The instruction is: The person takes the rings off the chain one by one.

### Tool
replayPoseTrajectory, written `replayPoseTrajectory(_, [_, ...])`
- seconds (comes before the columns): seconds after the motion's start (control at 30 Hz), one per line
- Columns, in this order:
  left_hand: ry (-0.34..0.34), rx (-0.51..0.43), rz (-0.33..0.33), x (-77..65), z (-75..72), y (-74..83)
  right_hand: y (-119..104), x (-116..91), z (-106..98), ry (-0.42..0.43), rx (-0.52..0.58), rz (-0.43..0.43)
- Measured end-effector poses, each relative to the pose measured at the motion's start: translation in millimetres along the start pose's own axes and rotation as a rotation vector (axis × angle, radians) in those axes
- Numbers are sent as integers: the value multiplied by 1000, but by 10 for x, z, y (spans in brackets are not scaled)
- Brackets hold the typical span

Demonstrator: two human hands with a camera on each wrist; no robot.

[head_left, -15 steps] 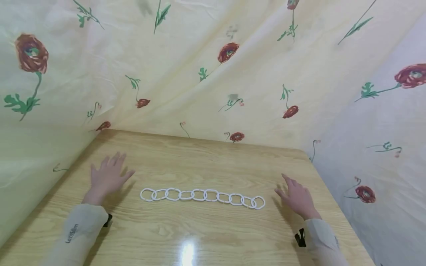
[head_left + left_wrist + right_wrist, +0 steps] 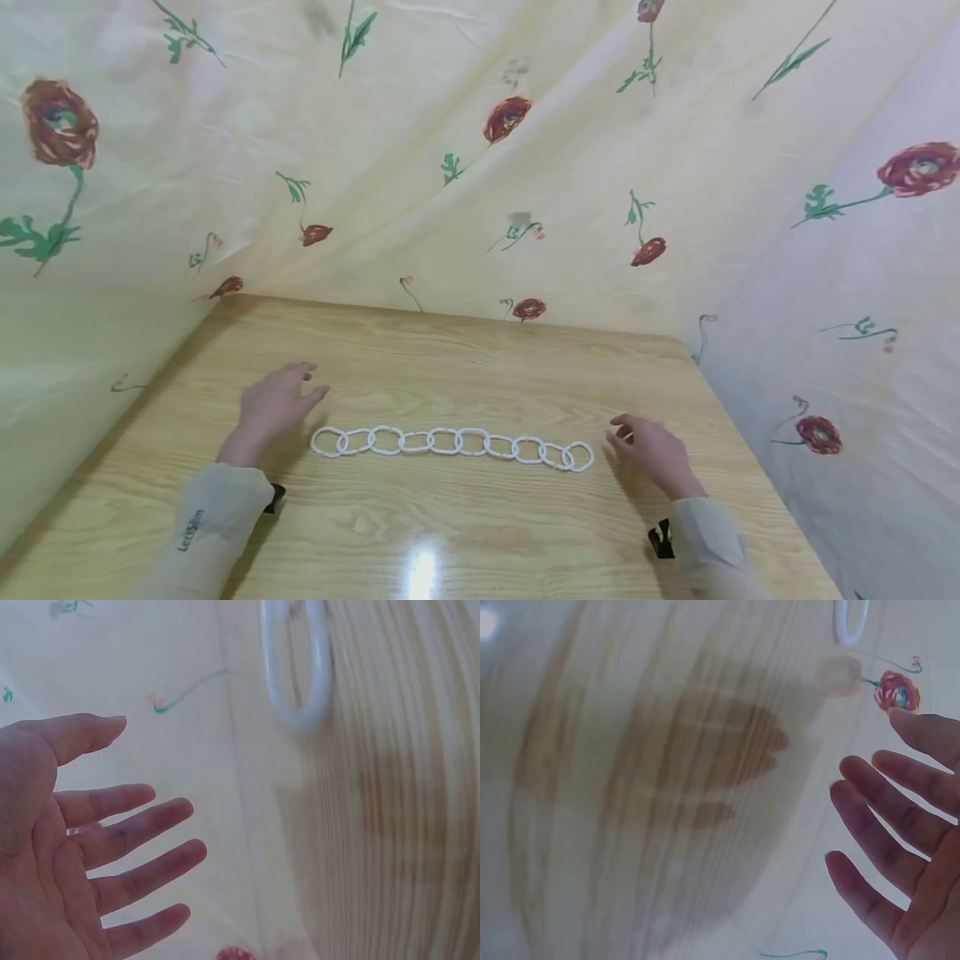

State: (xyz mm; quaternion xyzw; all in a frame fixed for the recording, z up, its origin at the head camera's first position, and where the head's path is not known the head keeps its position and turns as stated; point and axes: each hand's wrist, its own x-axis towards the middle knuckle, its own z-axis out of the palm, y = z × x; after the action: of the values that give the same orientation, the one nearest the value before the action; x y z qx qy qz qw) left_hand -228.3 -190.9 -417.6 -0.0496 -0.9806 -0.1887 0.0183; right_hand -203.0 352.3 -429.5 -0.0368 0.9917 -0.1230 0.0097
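Note:
A chain of several white plastic links lies stretched from left to right across the wooden table. My left hand hovers just beyond its left end, thumb and fingers spread apart with nothing between them. In the left wrist view, the end link appears above and to the right of the fingers. Off the chain's right end is my right hand, its fingers slightly bent and holding nothing. The right wrist view shows a link near the top, apart from the loosely spread fingers.
A pale cloth with red flowers hangs behind the wooden table and along both sides. Black clips sit by the cuffs of the light sleeves. A bright glare spot shows near the table's front.
My left hand has moved right toward the chain's left end, and its fingers bend more. The right hand's fingers have also bent, close to the right end. The chain has stayed put.

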Motion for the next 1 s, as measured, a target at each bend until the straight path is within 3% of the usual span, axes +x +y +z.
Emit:
replayPoseTrajectory(0.23, [-5,-42,54,93,101,262,-70,-18,55,-30,8,-2])
replayPoseTrajectory(0.7, [-16,-73,174,290,328,1056,-114,-12,90,-48,3,-12])
replayPoseTrajectory(1.0, [-23,-85,213,369,474,1394,-102,-13,98,-46,0,-24])
